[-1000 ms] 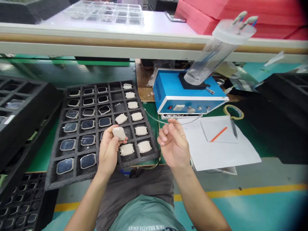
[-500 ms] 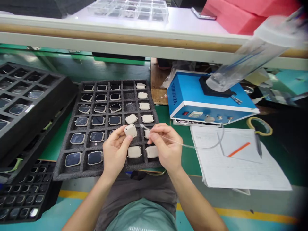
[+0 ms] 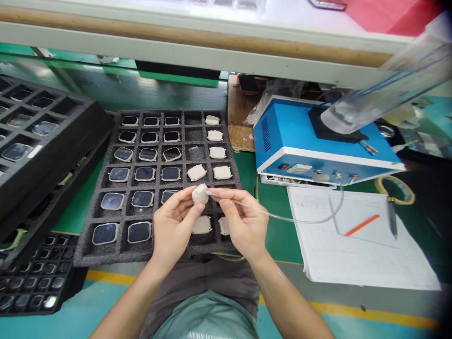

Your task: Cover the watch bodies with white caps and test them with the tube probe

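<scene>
Beige case (image 3: 200, 194): tilting above the tray's (image 3: 106, 257) right half, nearer the front edge; long axis not showing clearly.
Left hand (image 3: 173, 226): pinching the case.
Tube (image 3: 300, 221): pointing left at the case, trailing to the blue box (image 3: 294, 127).
Right hand (image 3: 249, 226): gripping the tube, covering the tray's front-right corner.

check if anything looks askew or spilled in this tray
In the foam tray, the rightmost dark-screened watch, third row from the back, sits skewed; so does a cream case one row nearer. Most neighbours lie straighter. No spill shows.
</scene>
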Tool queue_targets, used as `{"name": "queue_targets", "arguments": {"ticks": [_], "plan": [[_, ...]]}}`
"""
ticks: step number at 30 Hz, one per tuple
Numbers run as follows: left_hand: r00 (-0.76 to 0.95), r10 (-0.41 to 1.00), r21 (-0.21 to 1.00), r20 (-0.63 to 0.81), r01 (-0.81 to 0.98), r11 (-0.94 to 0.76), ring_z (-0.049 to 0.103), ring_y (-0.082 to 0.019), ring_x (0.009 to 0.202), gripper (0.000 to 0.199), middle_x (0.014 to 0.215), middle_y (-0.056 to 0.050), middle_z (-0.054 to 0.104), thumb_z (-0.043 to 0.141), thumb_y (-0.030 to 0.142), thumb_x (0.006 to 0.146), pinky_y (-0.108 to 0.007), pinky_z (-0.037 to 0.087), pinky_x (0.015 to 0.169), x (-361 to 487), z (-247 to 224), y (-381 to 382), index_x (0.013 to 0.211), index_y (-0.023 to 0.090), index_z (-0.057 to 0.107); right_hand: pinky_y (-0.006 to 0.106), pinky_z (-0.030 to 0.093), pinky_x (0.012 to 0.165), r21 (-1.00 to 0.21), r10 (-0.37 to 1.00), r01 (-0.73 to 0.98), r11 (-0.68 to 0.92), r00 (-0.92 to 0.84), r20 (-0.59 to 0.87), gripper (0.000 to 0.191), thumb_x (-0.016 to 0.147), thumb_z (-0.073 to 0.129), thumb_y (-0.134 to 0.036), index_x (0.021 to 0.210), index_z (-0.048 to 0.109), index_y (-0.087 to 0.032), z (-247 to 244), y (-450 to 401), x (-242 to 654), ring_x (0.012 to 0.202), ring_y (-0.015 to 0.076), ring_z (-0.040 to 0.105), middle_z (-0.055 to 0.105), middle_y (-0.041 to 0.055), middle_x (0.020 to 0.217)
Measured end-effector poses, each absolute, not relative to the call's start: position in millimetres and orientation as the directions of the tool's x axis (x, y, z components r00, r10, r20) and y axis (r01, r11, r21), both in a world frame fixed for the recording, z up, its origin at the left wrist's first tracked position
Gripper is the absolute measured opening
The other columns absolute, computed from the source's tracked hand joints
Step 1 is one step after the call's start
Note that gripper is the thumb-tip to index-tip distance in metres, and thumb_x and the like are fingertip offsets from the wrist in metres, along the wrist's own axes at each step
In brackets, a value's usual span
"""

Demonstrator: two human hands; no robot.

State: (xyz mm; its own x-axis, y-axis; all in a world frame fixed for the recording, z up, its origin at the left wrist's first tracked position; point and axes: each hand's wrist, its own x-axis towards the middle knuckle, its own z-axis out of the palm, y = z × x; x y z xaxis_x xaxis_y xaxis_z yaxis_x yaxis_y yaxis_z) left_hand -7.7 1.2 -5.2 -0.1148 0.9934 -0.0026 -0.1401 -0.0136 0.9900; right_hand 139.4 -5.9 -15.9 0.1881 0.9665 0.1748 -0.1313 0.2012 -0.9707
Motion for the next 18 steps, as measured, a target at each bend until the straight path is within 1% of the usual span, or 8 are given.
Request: {"name": "queue_targets", "arguments": {"ticks": [3,9,15,18], "plan": [[-0.112,0.994,0.991,0.000,-0.136,-0.016,0.081,-0.024,0.099,0.033,0.111,-0.009,0.083,0.090,0.026,0.079,-0.036,0.067,0.092,-7.0,-5.2,1.3,0.110,0.019,0.079,0.039,0.069,0.092,-0.969,0.964,-0.121,0.214,0.184,0.190,0.010,0.097,0.073,-0.035,0.100,0.077,-0.025,-16.1,-4.6,140.0,0.101,0.0229,0.082,0.085,0.0062,0.107],[-0.108,0.994,0.994,-0.003,-0.113,-0.009,0.081,-0.026,0.101,0.033,0.112,-0.010,0.083,0.089,0.029,0.080,-0.038,0.067,0.092,-6.8,-4.4,1.1,0.110,0.019,0.079,0.038,0.069,0.089,-0.971,0.957,-0.059,0.231,0.191,0.216,0.008,0.097,0.073,-0.033,0.097,0.078,-0.026,-15.4,-2.9,141.6,0.100,0.0233,0.082,0.085,0.0059,0.106],[-0.103,0.995,0.993,0.006,-0.119,-0.018,0.081,-0.024,0.100,0.031,0.112,-0.008,0.083,0.088,0.025,0.081,-0.035,0.067,0.093,-6.6,-4.3,1.0,0.110,0.020,0.080,0.037,0.068,0.090,-0.970,0.959,-0.076,0.233,0.187,0.215,0.007,0.097,0.073,-0.031,0.098,0.078,-0.027,-15.6,-2.3,141.8,0.100,0.0220,0.081,0.085,0.0051,0.106],[-0.103,0.995,0.992,0.008,-0.124,-0.020,0.081,-0.024,0.102,0.031,0.113,-0.008,0.083,0.088,0.025,0.081,-0.035,0.067,0.094,-6.6,-4.6,0.7,0.111,0.021,0.081,0.038,0.068,0.091,-0.972,0.960,-0.073,0.225,0.185,0.208,0.007,0.098,0.072,-0.032,0.098,0.078,-0.027,-16.3,-2.4,142.0,0.101,0.0225,0.081,0.084,0.0053,0.106]]}}
